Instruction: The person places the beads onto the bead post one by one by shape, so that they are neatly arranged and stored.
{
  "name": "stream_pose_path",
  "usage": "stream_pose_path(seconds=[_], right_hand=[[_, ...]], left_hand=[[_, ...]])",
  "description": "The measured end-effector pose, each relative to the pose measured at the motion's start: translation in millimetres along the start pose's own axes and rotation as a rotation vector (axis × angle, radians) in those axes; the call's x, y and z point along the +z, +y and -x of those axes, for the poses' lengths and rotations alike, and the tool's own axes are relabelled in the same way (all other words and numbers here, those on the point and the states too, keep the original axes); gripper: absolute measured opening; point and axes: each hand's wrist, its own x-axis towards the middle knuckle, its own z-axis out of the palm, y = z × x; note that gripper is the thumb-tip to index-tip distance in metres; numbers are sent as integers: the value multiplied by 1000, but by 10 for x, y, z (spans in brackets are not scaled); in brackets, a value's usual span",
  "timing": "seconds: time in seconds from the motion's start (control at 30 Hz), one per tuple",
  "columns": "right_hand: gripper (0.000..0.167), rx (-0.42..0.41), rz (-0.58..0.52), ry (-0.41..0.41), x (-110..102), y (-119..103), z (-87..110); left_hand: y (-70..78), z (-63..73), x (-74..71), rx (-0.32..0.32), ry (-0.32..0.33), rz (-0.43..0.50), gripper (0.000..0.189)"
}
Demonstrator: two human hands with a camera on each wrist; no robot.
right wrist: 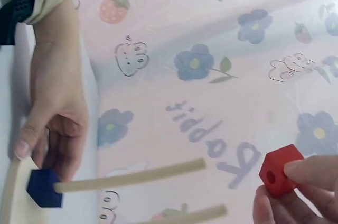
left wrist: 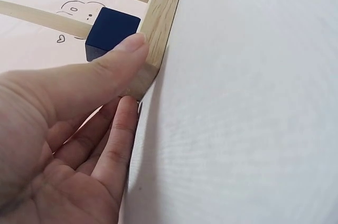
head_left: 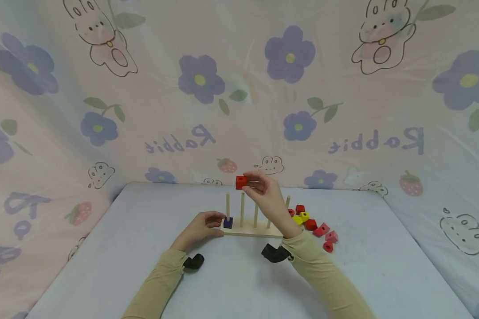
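Note:
My right hand [head_left: 268, 195] pinches a red block [head_left: 241, 182] between thumb and fingers, raised above the peg tips. A round hole shows in this block [right wrist: 271, 177] in the right wrist view. My left hand [head_left: 198, 228] holds the left end of a wooden peg board [head_left: 249, 231], thumb [left wrist: 132, 43] on one side and fingers at the end. A dark blue block [head_left: 228, 223] sits low around the leftmost peg [head_left: 228, 204], close to the left thumb. The second peg [head_left: 242, 210] is bare; my right hand and wrist partly hide the pegs farther right.
Right of the board lie loose blocks: yellow pieces [head_left: 304, 216], red blocks [head_left: 311, 225], pink blocks [head_left: 331, 237] and a red ring [head_left: 328, 247]. They rest on a white table [head_left: 143, 212]. A patterned curtain [head_left: 247, 119] hangs behind it. Black straps are on both wrists.

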Motion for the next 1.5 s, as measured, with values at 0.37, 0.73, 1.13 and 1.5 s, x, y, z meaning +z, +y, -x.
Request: stream_pose_path(seconds=[0.37,0.73,1.13,1.5], right_hand=[[33,-130,83,23,298,-116,97],[33,-53,109,16,379,46,132],[43,38,91,73,508,221,215],[45,153,164,117,621,843,323]], left_hand=[[4,-35,12,3,-12,17,55],[-17,-48,53,7,-20,17,56],[34,-26,13,1,9,-28,55],[-25,-4,-8,26,-12,14,54]])
